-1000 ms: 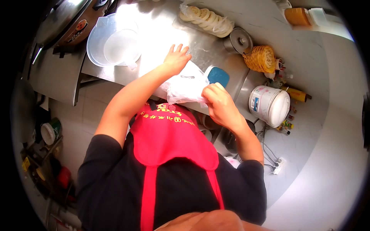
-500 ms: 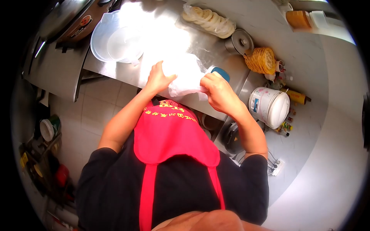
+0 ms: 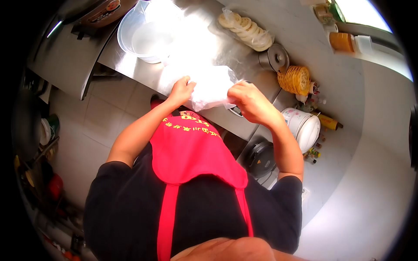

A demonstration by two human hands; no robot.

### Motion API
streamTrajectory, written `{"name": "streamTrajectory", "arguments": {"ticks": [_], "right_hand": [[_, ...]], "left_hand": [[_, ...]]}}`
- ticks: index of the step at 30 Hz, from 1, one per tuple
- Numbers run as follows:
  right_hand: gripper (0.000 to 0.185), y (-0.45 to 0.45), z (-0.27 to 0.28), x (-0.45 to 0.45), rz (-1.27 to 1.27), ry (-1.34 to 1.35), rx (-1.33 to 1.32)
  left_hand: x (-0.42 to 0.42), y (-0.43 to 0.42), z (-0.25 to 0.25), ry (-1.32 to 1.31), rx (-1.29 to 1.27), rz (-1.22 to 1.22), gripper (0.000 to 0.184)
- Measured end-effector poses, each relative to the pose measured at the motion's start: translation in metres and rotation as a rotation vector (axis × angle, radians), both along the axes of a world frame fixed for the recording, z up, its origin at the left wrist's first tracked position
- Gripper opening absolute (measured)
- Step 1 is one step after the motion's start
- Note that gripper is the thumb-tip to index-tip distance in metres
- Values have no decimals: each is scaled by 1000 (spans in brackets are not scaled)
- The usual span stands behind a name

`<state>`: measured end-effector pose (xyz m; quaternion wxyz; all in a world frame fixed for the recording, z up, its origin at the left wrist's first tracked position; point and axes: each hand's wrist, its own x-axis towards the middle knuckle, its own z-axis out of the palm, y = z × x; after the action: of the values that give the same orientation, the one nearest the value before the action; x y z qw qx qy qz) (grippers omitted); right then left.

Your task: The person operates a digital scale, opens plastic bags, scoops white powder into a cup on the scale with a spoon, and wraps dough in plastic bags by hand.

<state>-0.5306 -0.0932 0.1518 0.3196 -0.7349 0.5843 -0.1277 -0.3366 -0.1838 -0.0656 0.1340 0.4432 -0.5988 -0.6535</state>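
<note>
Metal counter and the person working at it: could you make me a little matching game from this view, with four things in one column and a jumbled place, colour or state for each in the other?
Things:
1. plastic bag
2. apron
3. tub
4. pot

Descriptions:
A. silver-grey and lidded
B. pinched by the right hand
C. see-through, standing on the metal counter
D. bright red, worn by the person

Right pairs: 1-B, 2-D, 3-C, 4-A
</note>
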Motion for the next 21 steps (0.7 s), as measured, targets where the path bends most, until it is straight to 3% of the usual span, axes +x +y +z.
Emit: {"name": "streamTrajectory", "arguments": {"ticks": [5,8,10,11,13,15,17,18,19,21], "right_hand": [[16,-14,7,5,-67,-70,160],[20,-25,10,4,-30,-12,215],[22,-25,5,-4,-71,-31,153],[22,-28,5,-6,-75,-38,154],[20,-30,-1,-6,-98,-67,167],[18,-30,-5,-3,-123,-99,173],[11,-31,-6,0,-136,-136,72],[12,-32,-6,0,-161,-81,88],[13,-30,-15,-1,-228,-77,43],[19,-30,-24,-5,-383,-37,-9]], "left_hand": [[4,-3,-8,-44,-67,-107,24],[12,4,12,-29,-203,48,32],[25,6,44,57,-731,-100,53],[27,4,56,58,-742,-98,53],[26,14,77,122,-673,-411,59],[10,17,79,162,-683,-355,57],[-7,15,94,148,-318,-355,50],[-13,15,93,199,-414,-364,32],[-18,16,91,197,-412,-376,32],[-29,12,88,241,-203,-371,23]]}}
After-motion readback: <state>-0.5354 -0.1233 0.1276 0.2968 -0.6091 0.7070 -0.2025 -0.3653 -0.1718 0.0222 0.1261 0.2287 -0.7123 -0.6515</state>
